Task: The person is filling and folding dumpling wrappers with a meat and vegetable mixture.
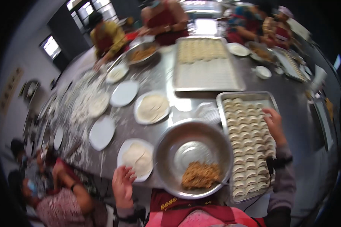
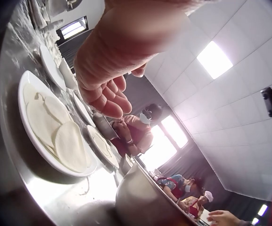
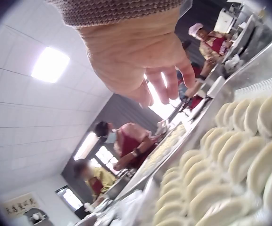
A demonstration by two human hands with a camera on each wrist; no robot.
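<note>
Seemingly to keep reaches short, the metal bowl (image 1: 166, 151) of filling (image 1: 201, 176) has a plate (image 1: 119, 156) of dumpling wrappers (image 1: 138, 159) at its nine o'clock near the left hand (image 1: 124, 186) and a tray (image 1: 267, 99) of crescent dumplings (image 1: 250, 151) at three near the right hand (image 1: 274, 124), both hands empty, fingers relaxed.

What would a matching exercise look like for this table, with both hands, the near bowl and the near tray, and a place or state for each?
1. left hand
2. near bowl
3. right hand
4. near tray

A. holds brown filling
B. close to dumplings
C. holds rows of dumplings
D. close to wrappers

Pairs: 1-D, 2-A, 3-B, 4-C
</note>
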